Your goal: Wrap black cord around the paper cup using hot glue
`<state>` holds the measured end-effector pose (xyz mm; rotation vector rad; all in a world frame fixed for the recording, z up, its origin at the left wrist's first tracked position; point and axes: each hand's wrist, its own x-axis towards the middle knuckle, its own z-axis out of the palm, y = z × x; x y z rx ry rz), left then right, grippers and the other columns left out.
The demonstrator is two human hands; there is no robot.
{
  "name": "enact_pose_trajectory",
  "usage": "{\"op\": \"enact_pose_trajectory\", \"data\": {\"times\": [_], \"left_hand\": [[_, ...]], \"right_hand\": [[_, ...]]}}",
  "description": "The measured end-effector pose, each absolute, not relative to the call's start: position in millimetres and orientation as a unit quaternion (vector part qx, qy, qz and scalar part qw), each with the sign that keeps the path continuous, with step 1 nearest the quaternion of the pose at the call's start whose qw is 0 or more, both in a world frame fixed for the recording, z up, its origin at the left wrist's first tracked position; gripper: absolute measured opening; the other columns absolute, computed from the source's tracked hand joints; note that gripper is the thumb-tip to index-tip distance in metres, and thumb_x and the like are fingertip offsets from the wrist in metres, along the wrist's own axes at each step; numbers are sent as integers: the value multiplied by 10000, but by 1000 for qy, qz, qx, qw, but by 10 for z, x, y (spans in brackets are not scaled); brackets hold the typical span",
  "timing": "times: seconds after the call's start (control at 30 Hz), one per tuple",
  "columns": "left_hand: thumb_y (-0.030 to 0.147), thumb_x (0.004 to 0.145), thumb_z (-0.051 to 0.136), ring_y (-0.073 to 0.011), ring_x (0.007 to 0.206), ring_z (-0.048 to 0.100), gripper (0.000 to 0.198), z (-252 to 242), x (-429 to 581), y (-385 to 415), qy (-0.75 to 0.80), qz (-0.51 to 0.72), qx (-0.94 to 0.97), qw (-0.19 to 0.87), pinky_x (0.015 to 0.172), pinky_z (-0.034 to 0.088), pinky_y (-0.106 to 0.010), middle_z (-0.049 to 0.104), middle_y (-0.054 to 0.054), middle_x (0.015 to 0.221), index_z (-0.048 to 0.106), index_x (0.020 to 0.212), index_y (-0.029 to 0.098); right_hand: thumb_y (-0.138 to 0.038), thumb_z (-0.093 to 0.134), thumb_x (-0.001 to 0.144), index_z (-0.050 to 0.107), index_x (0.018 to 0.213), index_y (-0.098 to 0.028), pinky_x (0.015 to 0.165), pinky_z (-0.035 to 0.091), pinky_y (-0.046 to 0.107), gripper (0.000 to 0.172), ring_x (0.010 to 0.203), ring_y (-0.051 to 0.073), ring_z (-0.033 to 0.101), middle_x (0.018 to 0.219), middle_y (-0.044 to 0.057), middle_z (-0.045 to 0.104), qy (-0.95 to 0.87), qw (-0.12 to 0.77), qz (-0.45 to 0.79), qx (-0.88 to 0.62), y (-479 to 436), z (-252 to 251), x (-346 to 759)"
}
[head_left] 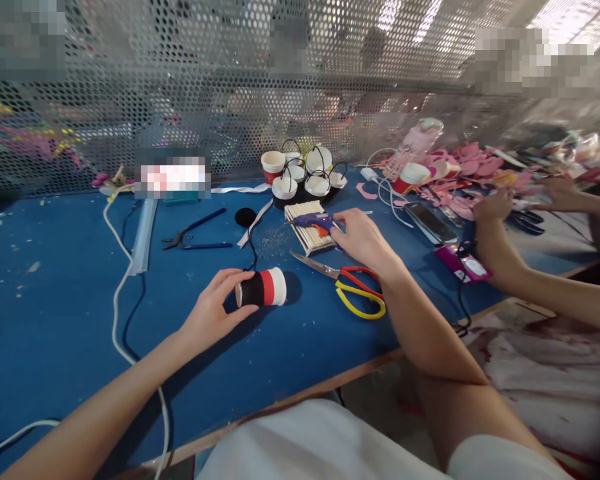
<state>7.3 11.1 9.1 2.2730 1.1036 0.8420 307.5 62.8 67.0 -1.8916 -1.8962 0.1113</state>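
My left hand (214, 308) grips a small cup (269, 287) banded in black, red and white, tipped on its side just over the blue table. A black cord runs from the cup's top side towards a round black disc (245, 217). In my right hand (364, 241) is a blue glue gun (310, 219) with an orange trigger, its nozzle pointing left above a mat of pale wooden sticks (307, 245). Scissors (340, 272) with red and yellow handles lie open below that hand. Blue-handled pliers (193, 233) rest open to the left.
Several white cups with black cord handles (300, 175) stand at the back by the perforated metal screen (230, 100). A white cable (116, 300) crosses the left side. At right are a phone (430, 222), pink cut pieces (473, 167), a purple box (461, 262) and another person's hands (495, 207).
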Motion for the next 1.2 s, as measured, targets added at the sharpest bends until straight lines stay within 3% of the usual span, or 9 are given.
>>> {"op": "enact_pose_trajectory", "data": {"times": [0.07, 0.2, 0.33, 0.43, 0.57, 0.73, 0.9, 1.07, 1.2], "left_hand": [[296, 781, 619, -247, 1094, 534, 444, 84, 73, 111, 399, 309, 832, 232, 932, 461, -452, 529, -104, 1172, 488, 1199, 221], [256, 763, 632, -255, 1106, 538, 455, 81, 73, 112, 394, 314, 834, 225, 942, 459, -464, 530, -104, 1188, 496, 1196, 232], [246, 760, 637, -258, 1124, 530, 460, 75, 63, 124, 394, 315, 833, 229, 955, 451, -478, 515, -99, 1207, 498, 1199, 250], [249, 758, 649, -258, 1142, 518, 468, 62, 54, 136, 396, 318, 828, 239, 978, 434, -482, 506, -100, 1221, 500, 1202, 253], [243, 776, 636, -259, 1169, 502, 444, 50, 44, 150, 391, 317, 823, 264, 952, 463, -464, 476, -118, 1263, 506, 1200, 237], [246, 798, 609, -262, 1179, 495, 420, 60, 33, 160, 377, 327, 821, 278, 942, 473, -449, 458, -127, 1283, 501, 1204, 241], [248, 813, 596, -253, 1186, 478, 413, 60, 22, 175, 364, 328, 831, 263, 980, 434, -440, 466, -131, 1282, 494, 1212, 221], [227, 813, 605, -230, 1183, 478, 424, 44, 12, 196, 367, 333, 837, 231, 992, 427, -420, 475, -125, 1276, 481, 1217, 203], [215, 808, 613, -224, 1182, 480, 442, 34, 1, 194, 363, 333, 843, 213, 989, 435, -402, 475, -127, 1276, 469, 1226, 199]], "right_hand": [[-192, 552, 708, 621, 876, -107, 838, 423, 450, 201, 945, 289, 533, 959, 167, 587, -687, 186, 49, -700, 730, 547, 3136], [-170, 535, 686, 606, 795, -121, 839, 426, 426, 139, 926, 277, 537, 902, 147, 581, -671, 202, 48, -712, 835, 341, 3120], [-168, 529, 690, 562, 963, -120, 798, 443, 411, 279, 900, 270, 562, 927, 142, 592, -641, 237, 49, -728, 821, 305, 3117], [-182, 542, 692, 484, 1071, -117, 739, 460, 399, 389, 839, 255, 585, 898, 121, 614, -610, 297, 61, -732, 786, 334, 3136], [-231, 618, 668, 510, 925, -173, 649, 481, 340, 285, 741, 195, 589, 863, 60, 630, -604, 397, 202, -660, 652, 456, 3070], [-413, 622, 732, 572, 803, -178, 476, 449, 286, 251, 506, 135, 521, 591, -2, 572, -641, 346, 347, -591, 387, 640, 2803], [-435, 623, 733, 640, 861, -159, 449, 481, 264, 305, 565, 161, 605, 720, 56, 670, -627, 318, 420, -574, 222, 560, 2611], [-418, 608, 744, 611, 716, -159, 473, 482, 256, 260, 492, 152, 593, 552, 20, 625, -657, 268, 353, -610, 100, 479, 2613], [-390, 573, 774, 601, 739, -179, 465, 449, 247, 216, 479, 154, 589, 502, -1, 601, -709, 238, 283, -601, 51, 517, 2585]]}}
